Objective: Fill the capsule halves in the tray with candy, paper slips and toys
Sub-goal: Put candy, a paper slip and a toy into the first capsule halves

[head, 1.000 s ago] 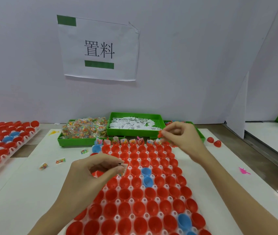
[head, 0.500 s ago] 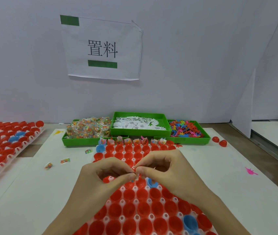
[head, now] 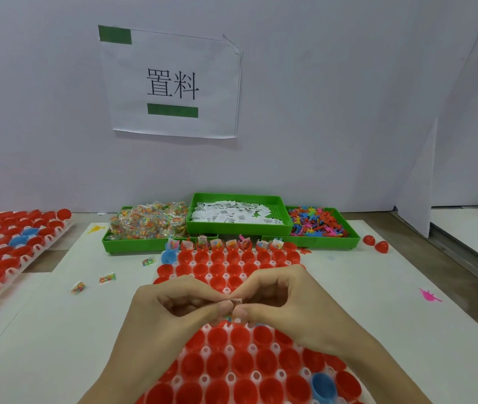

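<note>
A white tray of red and a few blue capsule halves lies before me. Its far row holds candy packets. My left hand and my right hand meet over the tray's middle, fingertips together, both pinching a small candy packet between them. Behind the tray stand three green bins: candy packets, paper slips, small coloured toys.
A second tray of capsule halves sits at the left. Loose candy packets lie on the white mat, a pink toy at the right, two red capsule halves beside the toy bin. A paper sign hangs on the wall.
My right hand came back from the far row to the tray's middle and joined my left hand on the small packet. The camera shifted slightly.
</note>
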`<state>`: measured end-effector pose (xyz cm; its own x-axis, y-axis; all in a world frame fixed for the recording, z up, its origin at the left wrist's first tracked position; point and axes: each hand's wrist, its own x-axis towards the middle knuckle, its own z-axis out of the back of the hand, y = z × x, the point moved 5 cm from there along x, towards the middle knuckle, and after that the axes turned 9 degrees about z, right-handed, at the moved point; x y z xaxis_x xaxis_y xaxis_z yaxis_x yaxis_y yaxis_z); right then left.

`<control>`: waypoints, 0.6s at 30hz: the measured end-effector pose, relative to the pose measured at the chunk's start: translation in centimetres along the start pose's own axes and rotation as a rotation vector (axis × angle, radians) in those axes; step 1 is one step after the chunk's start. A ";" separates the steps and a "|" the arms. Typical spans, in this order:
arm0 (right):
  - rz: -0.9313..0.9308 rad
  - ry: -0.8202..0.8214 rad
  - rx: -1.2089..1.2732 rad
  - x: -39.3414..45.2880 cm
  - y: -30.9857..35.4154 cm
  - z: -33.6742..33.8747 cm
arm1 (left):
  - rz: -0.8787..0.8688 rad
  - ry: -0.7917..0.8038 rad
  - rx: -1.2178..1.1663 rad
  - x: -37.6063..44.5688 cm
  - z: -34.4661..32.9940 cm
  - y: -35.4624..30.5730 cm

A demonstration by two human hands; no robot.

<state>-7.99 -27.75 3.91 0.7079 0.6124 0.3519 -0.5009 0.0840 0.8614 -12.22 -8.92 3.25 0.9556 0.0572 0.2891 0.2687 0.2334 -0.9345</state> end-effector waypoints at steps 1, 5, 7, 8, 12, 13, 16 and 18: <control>-0.002 0.003 0.002 -0.1 0.0 0.3 | 0.026 0.030 -0.035 0.1 -0.2 0.1; -0.001 0.040 -0.027 -0.3 -0.3 1.1 | 0.008 0.074 -0.016 0.2 -0.9 -0.3; 0.000 0.056 -0.057 -0.3 -0.5 1.2 | -0.071 0.073 0.081 -0.1 -1.5 -0.6; 0.000 0.052 -0.072 -0.3 -0.6 1.4 | -0.107 0.079 0.112 -0.2 -1.9 -0.8; 0.010 -0.097 -0.180 0.6 -1.1 4.9 | -0.134 0.169 0.232 0.1 -3.0 -0.9; 0.009 -0.180 -0.242 1.1 -1.4 6.5 | -0.132 0.203 0.305 0.4 -3.3 -0.9; -0.085 -0.416 -0.408 2.2 -3.4 11.3 | -0.141 0.346 0.593 1.8 -5.2 -0.6; -0.184 -0.457 -0.449 2.9 -5.3 13.4 | -0.167 0.422 0.751 3.3 -7.1 -0.6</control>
<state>3.39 -36.90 5.26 0.8919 0.1702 0.4189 -0.4407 0.5349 0.7209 -8.34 -15.80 3.27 0.9159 -0.3635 0.1702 0.4000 0.7927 -0.4601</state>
